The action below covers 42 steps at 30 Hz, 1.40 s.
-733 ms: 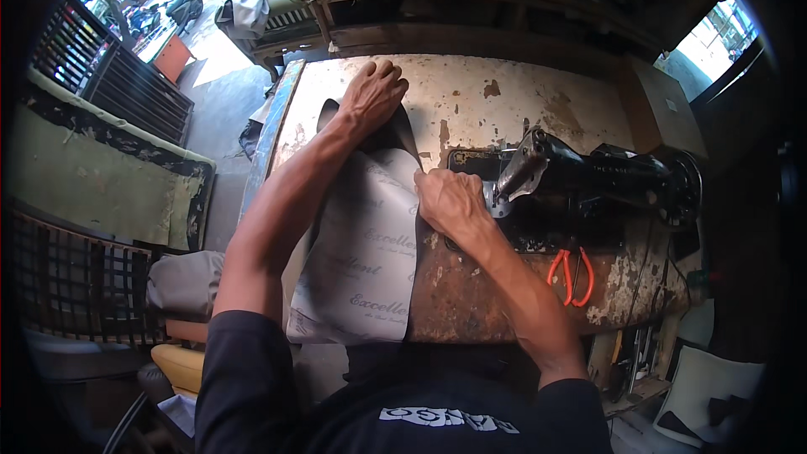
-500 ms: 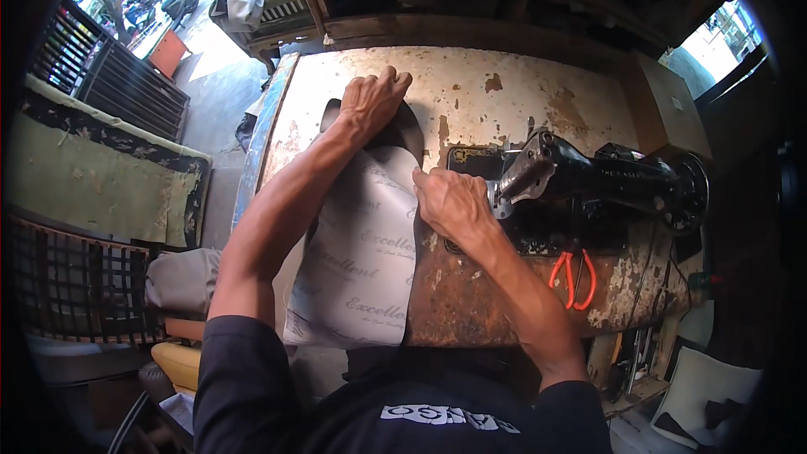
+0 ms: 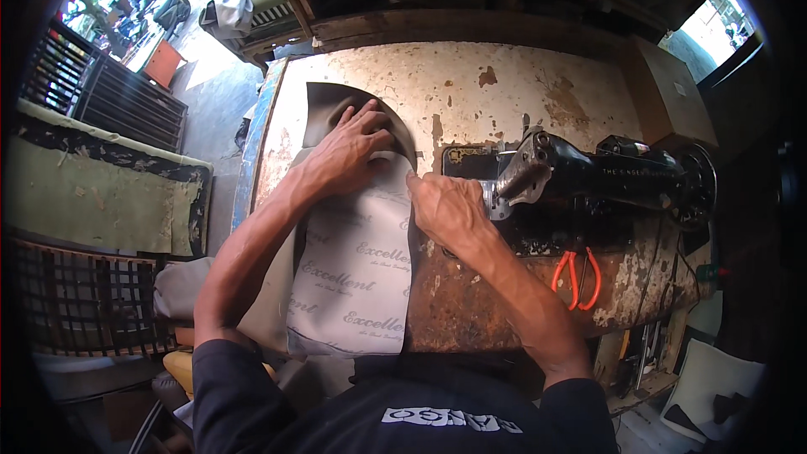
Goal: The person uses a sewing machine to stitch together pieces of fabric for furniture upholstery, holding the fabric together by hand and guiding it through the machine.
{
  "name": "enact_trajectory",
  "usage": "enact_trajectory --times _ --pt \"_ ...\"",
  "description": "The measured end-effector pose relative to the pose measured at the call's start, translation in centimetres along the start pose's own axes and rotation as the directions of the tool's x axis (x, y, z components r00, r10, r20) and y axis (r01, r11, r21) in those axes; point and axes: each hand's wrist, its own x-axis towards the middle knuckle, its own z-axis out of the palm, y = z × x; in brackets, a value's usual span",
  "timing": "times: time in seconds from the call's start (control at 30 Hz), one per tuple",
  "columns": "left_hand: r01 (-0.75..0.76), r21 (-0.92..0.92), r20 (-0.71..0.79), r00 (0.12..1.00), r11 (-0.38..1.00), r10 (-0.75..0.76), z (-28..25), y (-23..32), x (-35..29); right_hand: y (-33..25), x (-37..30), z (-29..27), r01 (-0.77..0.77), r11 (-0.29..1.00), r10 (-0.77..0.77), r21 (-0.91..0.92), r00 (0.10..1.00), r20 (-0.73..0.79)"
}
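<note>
A long piece of upholstery material (image 3: pixel 349 282), pale grey with printed lettering, lies across the table's left half and reaches its front edge. At its far end a dark, smooth piece (image 3: pixel 324 101) curves up and back. My left hand (image 3: pixel 353 147) rests on that far part, fingers spread over the dark surface, its thumb side hidden. At the pale piece's right edge my right hand (image 3: pixel 450 206) pinches the material between thumb and fingers. A beige layer (image 3: pixel 273 298) shows under my left forearm. Just right of my right hand stands a black sewing machine (image 3: pixel 588 168).
Red-handled pliers (image 3: pixel 576 279) lie in front of the machine on the worn, peeling tabletop (image 3: pixel 471 303). A cardboard box (image 3: pixel 672 97) stands at the far right. Wooden framing (image 3: pixel 471 25) runs behind the table; a green padded panel (image 3: pixel 109 185) is at the left.
My left hand has come nearer and opened from a closed grip at the far end. The dark end now stands up and spreads out. My right hand stays at the edge.
</note>
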Motion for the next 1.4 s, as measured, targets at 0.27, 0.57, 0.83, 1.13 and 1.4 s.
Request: enact_trajectory --times 0.27,0.57,0.83,1.13,1.4 --pt "0.012 0.118 -0.039 0.999 0.993 -0.007 -0.3 1.5 0.3 0.4 -0.3 0.1 0.035 0.999 -0.035 -0.006 0.999 -0.024" --pt "0.223 0.297 -0.058 0.975 0.928 -0.216 1.3 3.6 -1.0 0.2 -0.6 0.7 0.040 0.998 -0.043 -0.046 0.997 -0.059" --pt "0.244 0.096 0.011 0.969 0.965 -0.247 1.3 2.2 0.4 0.2 -0.7 0.8 0.073 0.995 -0.081 -0.066 0.990 -0.112" --pt "0.076 -0.057 -0.028 0.997 0.996 -0.077 0.8 2.6 1.7 0.6 -1.1 1.4 0.086 0.994 -0.098 -0.073 0.977 -0.188" --pt "0.165 -0.100 0.088 0.984 0.981 -0.156 0.5 2.1 2.7 0.1 -1.1 1.5 0.091 0.994 -0.100 -0.054 0.974 -0.202"
